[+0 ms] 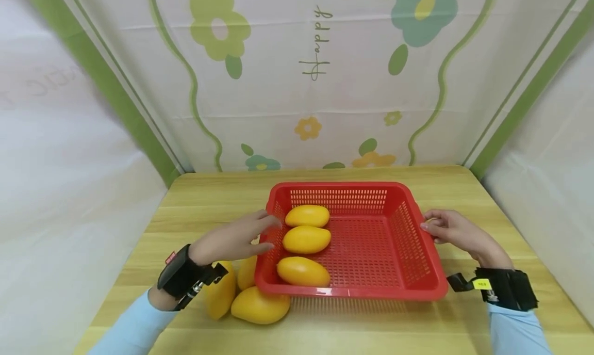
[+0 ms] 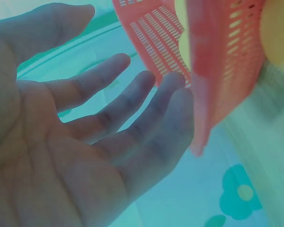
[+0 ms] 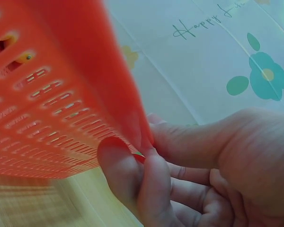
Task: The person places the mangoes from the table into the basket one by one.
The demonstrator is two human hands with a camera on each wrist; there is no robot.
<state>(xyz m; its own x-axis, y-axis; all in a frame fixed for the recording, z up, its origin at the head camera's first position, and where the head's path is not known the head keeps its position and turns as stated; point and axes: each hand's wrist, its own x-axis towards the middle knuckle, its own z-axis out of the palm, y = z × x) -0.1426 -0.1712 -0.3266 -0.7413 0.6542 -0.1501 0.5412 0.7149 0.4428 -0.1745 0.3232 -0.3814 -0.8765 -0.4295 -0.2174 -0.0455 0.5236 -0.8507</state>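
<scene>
A red plastic basket [image 1: 362, 252] with slotted walls holds three yellow mangoes [image 1: 303, 240], lined up along its left side. My right hand [image 1: 457, 234] pinches the basket's right rim; in the right wrist view the thumb [image 3: 189, 144] lies on the rim's outer edge, with curled fingers under it. At the left rim is my left hand [image 1: 238, 236], its fingers spread and loosely bent. The left wrist view shows those fingertips [image 2: 180, 101] right at the rim, gripping nothing. Outside the basket, below the left hand, lie three more mangoes [image 1: 260, 306], partly covered by the basket and wrist gear.
The wooden table [image 1: 223, 195] runs back to a white cloth wall [image 1: 278, 86] printed with flowers. More white cloth hangs at the left and right sides. Each wrist wears a black strapped camera mount [image 1: 506, 288]. A shadow falls on the table along the basket's front.
</scene>
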